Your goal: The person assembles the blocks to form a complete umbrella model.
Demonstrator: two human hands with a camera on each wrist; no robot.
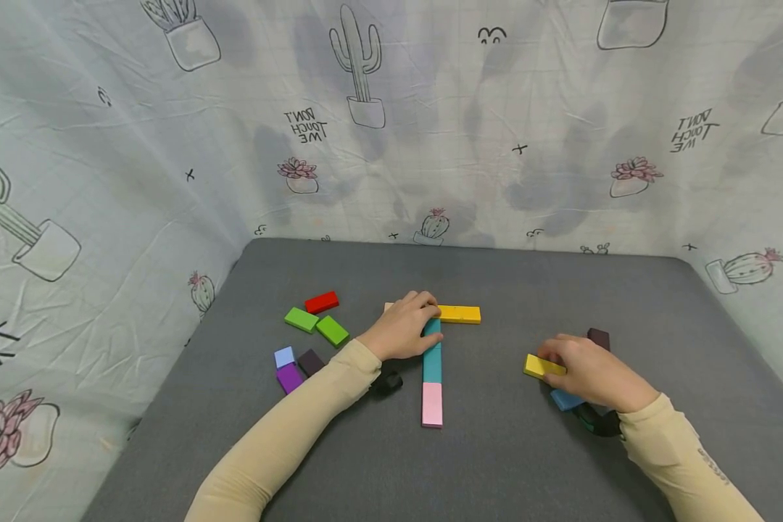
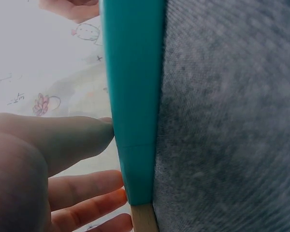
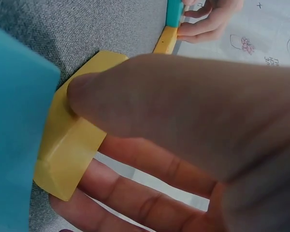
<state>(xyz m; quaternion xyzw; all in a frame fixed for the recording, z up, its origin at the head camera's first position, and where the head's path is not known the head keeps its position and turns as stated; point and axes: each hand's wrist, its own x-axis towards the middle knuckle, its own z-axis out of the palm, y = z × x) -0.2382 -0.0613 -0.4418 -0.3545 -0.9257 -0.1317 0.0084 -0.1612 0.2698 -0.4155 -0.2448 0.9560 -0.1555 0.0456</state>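
Note:
My left hand (image 1: 407, 326) rests over the head of a T-shaped row of blocks, its thumb on a teal block (image 1: 433, 366) and its fingertips beside the crossbar. A second teal block (image 1: 433, 326) lies partly under the hand. A pink block (image 1: 432, 404) ends the stem nearest me, and an orange-yellow block (image 1: 460, 315) forms the bar's right arm. Off to the right, my right hand (image 1: 583, 370) pinches a yellow block (image 3: 70, 145) between thumb and fingers. Below that hand is a blue block (image 1: 566, 399).
A dark brown block (image 1: 598, 338) lies behind the right hand. On the left are a red block (image 1: 322, 301), two green blocks (image 1: 301, 319), a light blue block (image 1: 284, 357), a purple block (image 1: 290, 378) and another dark block (image 1: 311, 362). Patterned cloth (image 1: 463, 145) hangs behind the grey table.

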